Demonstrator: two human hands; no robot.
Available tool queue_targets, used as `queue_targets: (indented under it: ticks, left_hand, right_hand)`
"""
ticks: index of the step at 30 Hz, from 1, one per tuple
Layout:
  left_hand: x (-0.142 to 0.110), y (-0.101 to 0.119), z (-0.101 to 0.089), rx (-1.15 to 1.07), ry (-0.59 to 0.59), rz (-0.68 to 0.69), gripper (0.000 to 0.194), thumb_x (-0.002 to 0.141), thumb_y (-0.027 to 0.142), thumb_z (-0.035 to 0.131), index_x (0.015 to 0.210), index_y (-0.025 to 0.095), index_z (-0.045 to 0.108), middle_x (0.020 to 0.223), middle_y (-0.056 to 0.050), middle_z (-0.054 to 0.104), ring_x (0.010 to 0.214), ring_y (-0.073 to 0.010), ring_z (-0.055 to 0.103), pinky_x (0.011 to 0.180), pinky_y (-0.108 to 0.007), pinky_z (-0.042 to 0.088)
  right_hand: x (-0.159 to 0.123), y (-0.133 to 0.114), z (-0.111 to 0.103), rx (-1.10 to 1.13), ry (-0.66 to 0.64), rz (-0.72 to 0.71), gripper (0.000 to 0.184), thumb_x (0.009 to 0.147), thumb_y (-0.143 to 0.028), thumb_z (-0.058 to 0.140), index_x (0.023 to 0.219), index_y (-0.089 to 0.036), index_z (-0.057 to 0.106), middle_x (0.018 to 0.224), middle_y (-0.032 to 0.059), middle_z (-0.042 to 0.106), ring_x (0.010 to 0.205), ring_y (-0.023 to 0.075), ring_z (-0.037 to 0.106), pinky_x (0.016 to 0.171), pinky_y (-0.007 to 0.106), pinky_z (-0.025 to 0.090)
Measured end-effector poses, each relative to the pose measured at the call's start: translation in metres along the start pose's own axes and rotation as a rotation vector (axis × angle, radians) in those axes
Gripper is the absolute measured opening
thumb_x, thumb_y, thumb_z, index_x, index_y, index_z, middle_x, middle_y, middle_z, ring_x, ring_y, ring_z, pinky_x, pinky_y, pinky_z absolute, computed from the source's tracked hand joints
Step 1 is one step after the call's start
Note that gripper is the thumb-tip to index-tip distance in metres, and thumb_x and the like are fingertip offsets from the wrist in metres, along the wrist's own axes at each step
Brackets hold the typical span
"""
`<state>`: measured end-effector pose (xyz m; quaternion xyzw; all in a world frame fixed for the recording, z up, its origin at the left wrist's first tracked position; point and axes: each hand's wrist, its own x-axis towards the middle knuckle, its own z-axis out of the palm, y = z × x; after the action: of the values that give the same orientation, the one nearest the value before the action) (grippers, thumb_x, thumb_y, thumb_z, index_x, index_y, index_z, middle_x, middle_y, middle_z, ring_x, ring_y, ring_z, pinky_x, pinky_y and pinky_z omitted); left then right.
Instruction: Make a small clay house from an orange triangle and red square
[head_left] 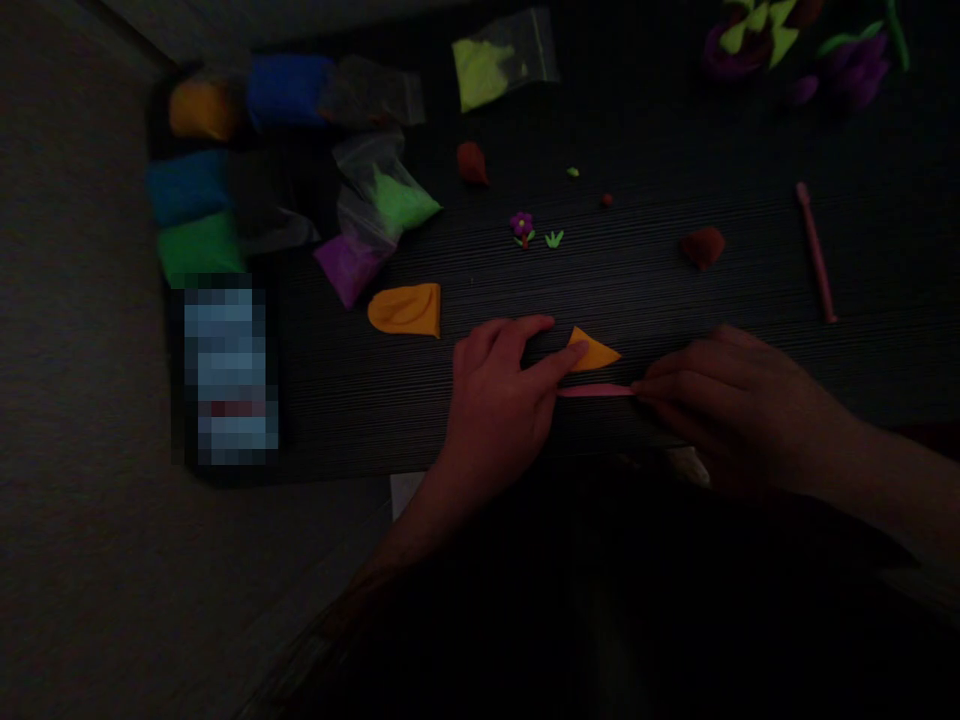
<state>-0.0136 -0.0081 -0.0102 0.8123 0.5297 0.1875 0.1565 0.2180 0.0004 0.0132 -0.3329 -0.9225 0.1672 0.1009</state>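
On the dark table, my left hand (501, 385) is spread, palm down, with one fingertip pressing on a yellow-orange triangle of clay (596, 352). My right hand (731, 395) is closed around the end of a slim pink clay tool (598, 390). This tool lies just on the near side of the triangle, its left tip reaching the edge of my left hand. A larger orange clay piece (405, 310), rounded at one end and cut straight at the other, rests left of my hands. Beyond them sits a small purple clay flower (523, 226) with green leaves.
Bags of coloured clay (289, 90) crowd the table's left side, near a blurred phone-like screen (231, 375). A yellow clay bag (484, 72) lies at the back. Reddish-brown lumps (703, 247), another pink tool (816, 252) and purple clay shapes (855, 70) are farther right.
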Motion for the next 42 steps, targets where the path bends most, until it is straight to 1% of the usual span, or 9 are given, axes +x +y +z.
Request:
queue_targets:
  ticks: [5,8,16,19,26,32,35,39,42]
  left_hand:
    - [0.0,-0.002,0.0,-0.058,0.038,0.021,0.035,0.082,0.012,0.047,0.112,0.027,0.059,0.116,-0.003,0.057,0.104,-0.0198,0.046,0.089,-0.038,0.037]
    - [-0.003,-0.005,-0.002,-0.051,0.046,0.069,0.035,0.082,0.011,0.047,0.112,0.025,0.059,0.118,-0.003,0.057,0.107,-0.0201,0.045,0.091,-0.039,0.037]
    - [-0.016,-0.01,-0.009,0.102,-0.051,0.162,0.037,0.081,0.016,0.05,0.117,0.026,0.054,0.131,-0.006,0.048,0.121,-0.0265,0.037,0.095,-0.047,0.033]
    - [-0.016,-0.01,-0.01,0.111,-0.074,0.166,0.041,0.08,0.016,0.051,0.119,0.027,0.052,0.133,-0.006,0.046,0.123,-0.0268,0.035,0.096,-0.047,0.032]
    - [-0.016,-0.011,-0.008,0.087,-0.065,0.159,0.04,0.08,0.015,0.051,0.118,0.027,0.053,0.131,-0.005,0.048,0.123,-0.0259,0.036,0.096,-0.047,0.033]
    - [-0.013,-0.011,-0.009,0.054,-0.055,0.138,0.038,0.08,0.015,0.05,0.116,0.026,0.054,0.129,-0.005,0.049,0.121,-0.0238,0.038,0.096,-0.044,0.033]
    - [-0.007,-0.01,-0.01,0.059,-0.059,0.147,0.04,0.084,0.021,0.048,0.124,0.024,0.047,0.132,-0.007,0.046,0.123,-0.0236,0.037,0.098,-0.043,0.032]
    - [0.004,-0.013,-0.014,0.129,-0.177,0.251,0.049,0.085,0.041,0.045,0.131,0.024,0.038,0.142,-0.008,0.033,0.132,-0.0287,0.023,0.103,-0.049,0.022]
    - [0.01,-0.018,-0.017,0.16,-0.26,0.323,0.059,0.082,0.054,0.042,0.132,0.024,0.036,0.144,-0.008,0.029,0.134,-0.0301,0.02,0.106,-0.05,0.016]
  right_hand:
    - [0.0,0.003,0.004,-0.031,0.069,0.014,0.012,0.082,-0.022,0.052,0.092,-0.016,0.055,0.089,0.0056,0.064,0.077,0.0173,0.056,0.069,0.032,0.039]
    - [0.002,0.005,0.006,-0.103,0.057,0.03,0.014,0.082,-0.023,0.052,0.093,-0.016,0.053,0.085,0.0048,0.063,0.077,0.0179,0.056,0.069,0.033,0.038]
    - [0.007,0.002,0.006,-0.207,0.058,-0.007,0.016,0.083,-0.025,0.051,0.097,-0.02,0.055,0.082,0.0037,0.062,0.072,0.0171,0.052,0.064,0.033,0.034]
    - [0.009,0.003,0.006,-0.213,0.044,-0.009,0.015,0.083,-0.026,0.051,0.096,-0.02,0.057,0.08,0.0031,0.062,0.071,0.0164,0.051,0.064,0.032,0.033]
    - [0.013,0.005,0.006,-0.266,0.104,0.029,0.011,0.083,-0.027,0.052,0.088,-0.02,0.058,0.078,0.0028,0.062,0.07,0.0164,0.051,0.064,0.032,0.033]
    - [0.008,0.005,0.008,-0.215,0.07,-0.004,0.014,0.082,-0.027,0.054,0.094,-0.021,0.057,0.08,0.0018,0.062,0.07,0.0154,0.051,0.065,0.031,0.032]
    - [0.006,0.007,0.009,-0.192,0.076,-0.008,0.014,0.081,-0.026,0.055,0.093,-0.021,0.057,0.08,0.0023,0.062,0.071,0.0159,0.052,0.065,0.032,0.033]
    - [0.007,0.011,0.009,-0.16,0.073,0.0,0.012,0.081,-0.026,0.055,0.091,-0.021,0.058,0.079,0.0021,0.062,0.071,0.0159,0.053,0.067,0.032,0.034]
    - [0.009,0.013,0.008,-0.127,0.066,-0.008,0.012,0.082,-0.026,0.054,0.092,-0.02,0.058,0.08,0.0023,0.062,0.072,0.0159,0.054,0.068,0.032,0.034]
